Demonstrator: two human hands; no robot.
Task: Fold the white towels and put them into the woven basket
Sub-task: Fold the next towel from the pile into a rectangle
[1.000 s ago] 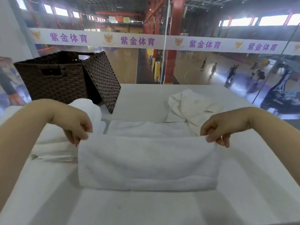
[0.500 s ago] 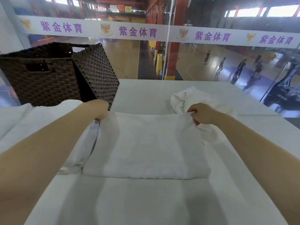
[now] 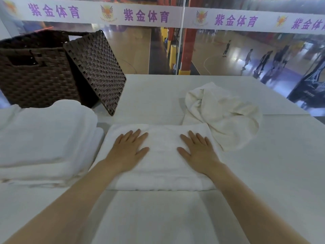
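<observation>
while both hands lie flat, they press the folded towel.

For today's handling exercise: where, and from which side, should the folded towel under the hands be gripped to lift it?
Probably grip the folded towel at its two short ends, left hand from the left, right hand from the right. It lies flat and wide, so fingers slid under each end should keep the layers together.

Sports hall: glass wall overlooks basketball court with players.
</observation>
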